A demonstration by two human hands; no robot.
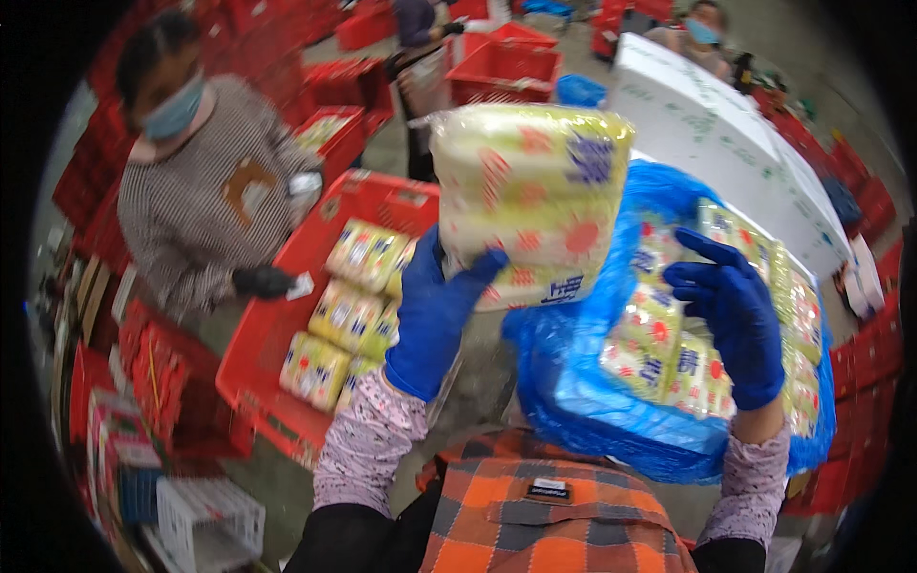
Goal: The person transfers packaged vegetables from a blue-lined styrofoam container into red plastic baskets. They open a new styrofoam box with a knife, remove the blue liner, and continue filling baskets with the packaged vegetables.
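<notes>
My left hand [440,308], in a blue glove, grips a clear plastic-wrapped pack [530,200] of yellow-green packets, raised in front of me. The packets bear red and blue print. My right hand [731,315], also blue-gloved, is held with fingers apart above a box lined with blue plastic film [573,401]. Inside the liner lie several similar wrapped packs [645,329]. To the left, a red plastic crate [251,365] holds several smaller-looking yellow packs [344,311] in rows.
Across the red crate stands a co-worker [215,186] with a mask and black gloves, holding a small white item [301,286]. White foam boxes [716,122] stand beyond the blue liner. Red crates [505,68] are stacked behind. A white plastic crate [211,519] is at lower left.
</notes>
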